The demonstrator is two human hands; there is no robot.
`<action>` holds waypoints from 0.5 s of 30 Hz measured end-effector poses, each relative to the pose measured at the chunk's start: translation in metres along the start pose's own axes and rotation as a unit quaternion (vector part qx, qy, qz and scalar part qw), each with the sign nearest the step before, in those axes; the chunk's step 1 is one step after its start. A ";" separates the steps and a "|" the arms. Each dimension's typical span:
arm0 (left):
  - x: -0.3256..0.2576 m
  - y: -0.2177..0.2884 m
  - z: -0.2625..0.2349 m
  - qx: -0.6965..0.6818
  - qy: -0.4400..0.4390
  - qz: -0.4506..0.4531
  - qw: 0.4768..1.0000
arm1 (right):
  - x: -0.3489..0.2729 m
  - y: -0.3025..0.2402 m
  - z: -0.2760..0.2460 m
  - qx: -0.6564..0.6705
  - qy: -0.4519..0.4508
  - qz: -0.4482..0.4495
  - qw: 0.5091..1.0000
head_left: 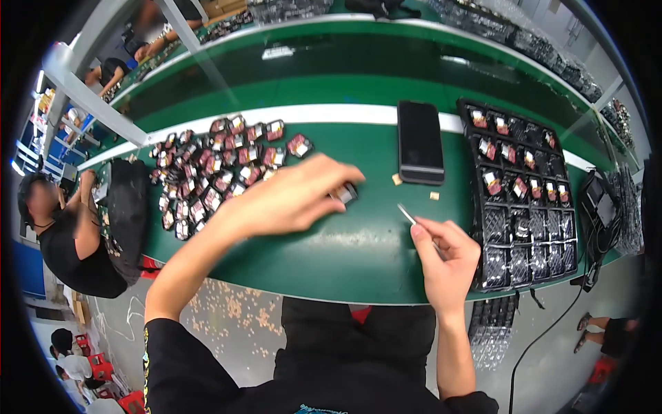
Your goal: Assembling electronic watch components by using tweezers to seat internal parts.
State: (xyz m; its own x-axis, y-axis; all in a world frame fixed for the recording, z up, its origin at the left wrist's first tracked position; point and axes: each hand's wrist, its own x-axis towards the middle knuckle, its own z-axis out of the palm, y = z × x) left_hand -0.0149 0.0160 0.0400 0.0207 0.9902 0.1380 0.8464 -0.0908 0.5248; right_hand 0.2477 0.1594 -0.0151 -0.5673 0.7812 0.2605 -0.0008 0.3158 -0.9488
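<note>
We see a smooth, glossy green bench top (345, 255) with a white stripe along its far side, and on it a loose heap of small square parts (214, 165), dark-framed with reddish and pale faces, lying at all angles. Our left hand (289, 196) reaches across the bench with its fingers curled narrowly around one small dark part (345, 194), pinched at the fingertips just right of the heap and touching the bench or nearly so; we cannot tell which. Our right hand (445, 259) sits near the bench's front edge, closed around thin metal tweezers (408, 215) whose bright tips point up and left toward the held part, near it but apart. Beyond the tweezers lies a flat, black, rounded rectangular phone (420, 141), with two tiny tan squares beside its near end. To the right a black moulded tray (527, 200) with rows of pockets holds several parts in its far rows; its near rows look ribbed and shiny. Between the two hands the green surface lies bare down to the front edge.
</note>
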 end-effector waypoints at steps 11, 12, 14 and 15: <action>-0.019 0.011 0.038 0.050 0.121 0.003 0.991 | -0.002 -0.012 -0.002 -0.006 -0.051 0.048 0.998; -0.018 0.004 0.041 0.060 0.127 0.023 0.990 | -0.003 -0.013 -0.003 -0.008 -0.059 0.060 0.996; -0.018 -0.005 0.043 0.027 0.122 0.028 0.992 | -0.002 -0.014 -0.005 -0.009 -0.062 0.070 0.996; -0.018 -0.005 0.043 0.009 0.125 0.030 0.992 | 0.000 -0.014 -0.005 -0.001 -0.087 0.066 0.994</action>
State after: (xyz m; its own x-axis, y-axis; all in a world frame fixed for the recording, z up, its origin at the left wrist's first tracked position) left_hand 0.0033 0.0034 -0.0012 -0.0594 0.9260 0.3729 0.8575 -0.1440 0.4940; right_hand 0.2518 0.1575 -0.0011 -0.6968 0.7104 0.0990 0.0840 0.2179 -0.9723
